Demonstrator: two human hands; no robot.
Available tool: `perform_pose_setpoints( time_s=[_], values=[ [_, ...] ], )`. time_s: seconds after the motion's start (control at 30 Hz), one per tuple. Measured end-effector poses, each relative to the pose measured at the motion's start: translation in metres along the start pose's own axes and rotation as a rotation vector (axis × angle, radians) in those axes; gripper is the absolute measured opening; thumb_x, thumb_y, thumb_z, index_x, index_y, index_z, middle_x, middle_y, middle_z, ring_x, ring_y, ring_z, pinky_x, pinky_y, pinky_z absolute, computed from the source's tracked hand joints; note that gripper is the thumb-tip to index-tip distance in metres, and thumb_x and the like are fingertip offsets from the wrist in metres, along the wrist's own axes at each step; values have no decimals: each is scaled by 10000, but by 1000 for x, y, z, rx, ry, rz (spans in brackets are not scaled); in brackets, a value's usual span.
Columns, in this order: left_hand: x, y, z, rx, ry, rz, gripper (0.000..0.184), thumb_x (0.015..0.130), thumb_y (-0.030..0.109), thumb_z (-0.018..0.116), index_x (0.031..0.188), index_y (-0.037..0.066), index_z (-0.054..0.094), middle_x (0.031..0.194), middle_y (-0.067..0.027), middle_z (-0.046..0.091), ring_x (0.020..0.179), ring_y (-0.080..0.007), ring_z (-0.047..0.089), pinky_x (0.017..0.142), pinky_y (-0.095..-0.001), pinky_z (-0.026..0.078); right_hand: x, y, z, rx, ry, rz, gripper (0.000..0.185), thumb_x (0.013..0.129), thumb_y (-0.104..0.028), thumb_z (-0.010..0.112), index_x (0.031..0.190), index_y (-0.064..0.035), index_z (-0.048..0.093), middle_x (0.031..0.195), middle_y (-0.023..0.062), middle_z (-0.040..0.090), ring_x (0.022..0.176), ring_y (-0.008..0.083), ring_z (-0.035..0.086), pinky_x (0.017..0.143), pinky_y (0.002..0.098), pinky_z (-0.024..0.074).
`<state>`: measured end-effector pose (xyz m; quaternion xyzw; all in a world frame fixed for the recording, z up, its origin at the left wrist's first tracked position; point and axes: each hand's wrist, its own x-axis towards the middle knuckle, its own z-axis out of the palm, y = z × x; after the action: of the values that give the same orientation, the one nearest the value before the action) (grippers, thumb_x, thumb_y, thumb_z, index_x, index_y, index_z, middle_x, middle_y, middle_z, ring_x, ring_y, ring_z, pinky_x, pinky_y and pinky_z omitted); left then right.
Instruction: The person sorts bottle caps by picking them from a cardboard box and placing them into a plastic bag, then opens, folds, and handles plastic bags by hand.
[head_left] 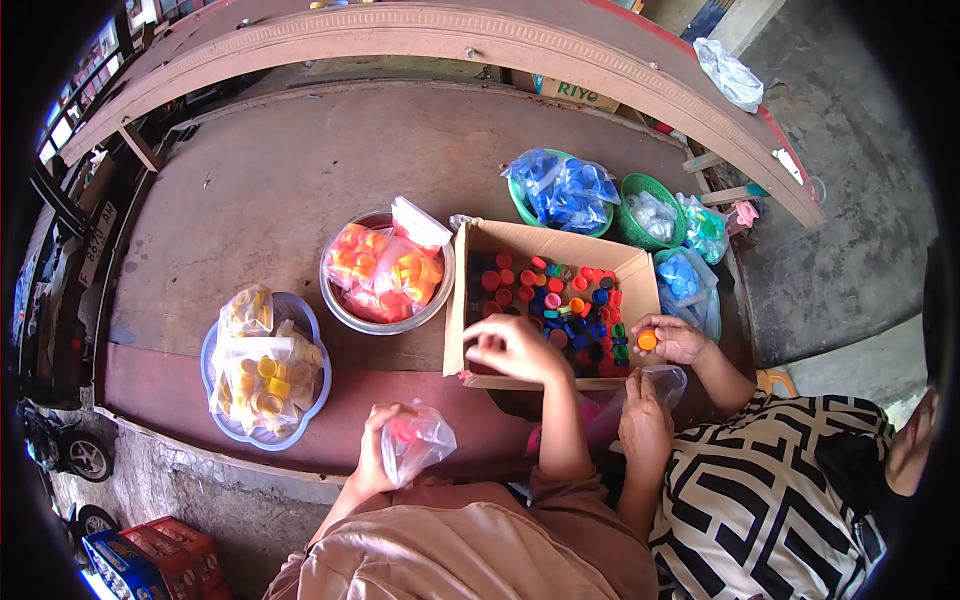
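My left hand (375, 447) is wrapped round the top of a clear plastic bag (422, 452), with red bottle caps showing through it. Over the near left corner of a cardboard box (628, 265) is my right hand (522, 347); its fingers are apart and nothing shows in them. Inside that box lie many loose bottle caps (553, 300), mostly red, dark blue, black and green. On the right, a co-worker's hand (680, 342) pinches an orange bottle cap (648, 340) by the box's edge. The co-worker's other hand (645, 415) holds another clear bag (665, 383).
A metal bowl (329, 292) holds bagged red and orange caps. Left of it, a pale blue basin (211, 375) has bagged yellow caps. Green baskets (632, 225) and bags of blue caps (562, 190) stand behind the box. A wooden rail (400, 47) runs across the back.
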<state>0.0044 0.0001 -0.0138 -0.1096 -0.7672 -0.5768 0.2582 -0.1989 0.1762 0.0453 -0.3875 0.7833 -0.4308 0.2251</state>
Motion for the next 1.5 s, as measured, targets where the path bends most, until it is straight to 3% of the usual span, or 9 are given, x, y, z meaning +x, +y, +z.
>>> perform_pose_setpoints(
  time_s=[0.23,0.5,0.7,0.83,1.0,1.23,1.27,1.37,1.5],
  values=[
    [-11,-5,-5,-18,-110,-319,809,630,95,687,1295,17,233,1139,-184,442,1036,-279,487,891,-403,403,29,138,-74,-518,185,646,282,810,-261,625,1005,-57,620,826,40,643,755,148,591,658,324,460],
    [-4,-3,-9,-48,-150,-422,837,647,99,681,1326,15,198,1201,-190,415,1068,-276,488,897,-386,417,6,239,-66,-679,1066,754,353,676,-429,620,930,-190,671,1002,145,623,1031,294,554,828,420,480],
    [-2,-4,-11,-45,-142,-456,819,659,105,689,1320,12,213,1185,-189,436,1069,-272,496,894,-387,421,16,337,-83,-671,857,896,302,667,-429,636,860,-206,700,957,122,650,924,293,611,813,411,496],
    [-1,-5,-11,-27,-149,-462,816,653,104,696,1315,14,227,1171,-188,448,1064,-270,499,895,-388,421,13,222,-89,-710,679,960,303,692,-446,633,855,-200,705,938,127,656,897,287,623,818,410,496],
    [2,-4,-12,-24,-166,-426,812,644,108,698,1311,18,243,1177,-184,451,1051,-278,508,885,-389,426,14,247,-84,-654,722,990,331,703,-473,624,861,-192,703,938,124,656,909,279,621,837,400,490],
    [3,-4,-13,27,-181,-367,802,625,102,702,1295,17,270,1176,-188,451,1053,-312,498,896,-393,413,26,283,-98,-616,924,875,375,777,-458,570,861,-114,694,927,135,656,835,310,625,713,412,508],
    [3,-2,-13,9,-170,-375,801,618,91,708,1289,13,278,1170,-198,453,1053,-335,491,905,-406,405,27,330,-103,-627,1149,591,389,803,-439,557,826,-71,685,886,147,657,767,322,624,673,416,501],
    [4,0,-10,-27,-151,-389,801,611,78,712,1284,9,284,1173,-207,446,1057,-357,478,917,-418,392,28,208,-103,692,1287,545,272,837,-277,603,1043,-101,595,996,6,607,933,135,536,730,307,422],
    [3,-1,-9,-6,-168,-386,805,610,74,710,1287,8,279,1191,-207,431,1081,-355,457,931,-419,380,6,78,-69,926,734,10,276,853,-252,570,1037,-46,553,1027,35,568,981,147,498,802,311,396]
  ],
)
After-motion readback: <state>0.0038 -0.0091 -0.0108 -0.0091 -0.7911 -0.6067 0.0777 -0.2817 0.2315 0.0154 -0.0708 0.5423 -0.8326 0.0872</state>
